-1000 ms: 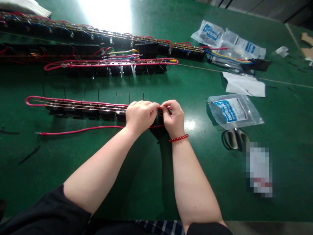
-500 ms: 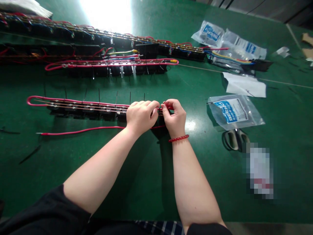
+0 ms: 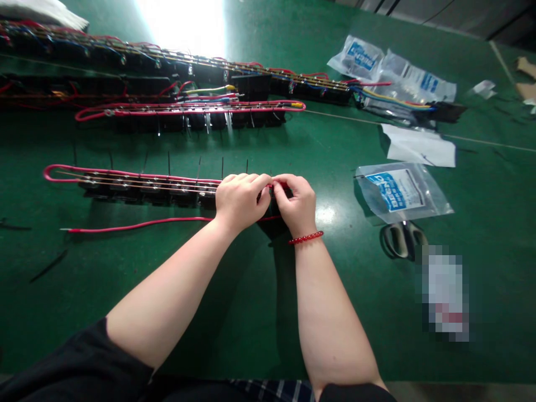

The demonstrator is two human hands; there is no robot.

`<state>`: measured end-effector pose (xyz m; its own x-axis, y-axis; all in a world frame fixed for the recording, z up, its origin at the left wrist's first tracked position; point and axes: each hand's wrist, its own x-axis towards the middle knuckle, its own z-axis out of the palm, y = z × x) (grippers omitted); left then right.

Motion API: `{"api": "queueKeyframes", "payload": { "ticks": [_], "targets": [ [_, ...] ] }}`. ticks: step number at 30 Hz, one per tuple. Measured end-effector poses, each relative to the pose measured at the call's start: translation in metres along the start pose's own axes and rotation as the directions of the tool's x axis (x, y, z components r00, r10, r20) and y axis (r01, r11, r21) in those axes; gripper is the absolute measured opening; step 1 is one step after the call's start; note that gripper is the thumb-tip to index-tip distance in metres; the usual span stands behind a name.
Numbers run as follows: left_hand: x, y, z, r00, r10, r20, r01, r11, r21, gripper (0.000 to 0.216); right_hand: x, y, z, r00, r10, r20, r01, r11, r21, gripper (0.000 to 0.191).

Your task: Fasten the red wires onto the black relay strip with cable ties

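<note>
The left hand (image 3: 239,202) and right hand (image 3: 295,205) meet, their fingers (image 3: 285,190) bent in tight, holding the red wire (image 3: 280,183) at the end of the black blocks (image 3: 184,196).

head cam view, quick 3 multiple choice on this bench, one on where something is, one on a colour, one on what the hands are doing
1. Where do the scissors lie?
A. on the white paper sheet
B. just below the clear plastic bag
C. at the far left of the bench

2. What colour is the bead bracelet on the right hand?
A. green
B. white
C. red

3. What are the hands doing?
A. both holding the right end of the row of black wired blocks
B. only the left hand touches the row
C. both lie flat, away from the row

Answers:
1. B, they sit just under the bag's lower edge.
2. C, the beads show red.
3. A, the fingers of both hands meet at that end.
</note>
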<state>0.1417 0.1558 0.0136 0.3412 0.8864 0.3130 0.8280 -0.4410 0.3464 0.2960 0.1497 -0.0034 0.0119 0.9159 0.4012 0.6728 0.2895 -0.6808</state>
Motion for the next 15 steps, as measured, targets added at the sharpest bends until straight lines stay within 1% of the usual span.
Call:
{"api": "queueKeyframes", "payload": {
  "ticks": [6,15],
  "targets": [
    [0.0005,0.0008,0.0005,1.0,-0.003,-0.003,0.003,1.0,0.029,0.021,0.0,-0.0016,-0.0008,1.0,0.004,0.02,-0.003,1.0,-0.018,0.021],
    [-0.0004,-0.0004,0.0005,1.0,0.026,-0.006,-0.026,0.999,0.032,0.025,-0.0002,0.0001,0.0003,0.999,-0.01,0.036,0.012,0.998,-0.066,0.02]
  ]
}}
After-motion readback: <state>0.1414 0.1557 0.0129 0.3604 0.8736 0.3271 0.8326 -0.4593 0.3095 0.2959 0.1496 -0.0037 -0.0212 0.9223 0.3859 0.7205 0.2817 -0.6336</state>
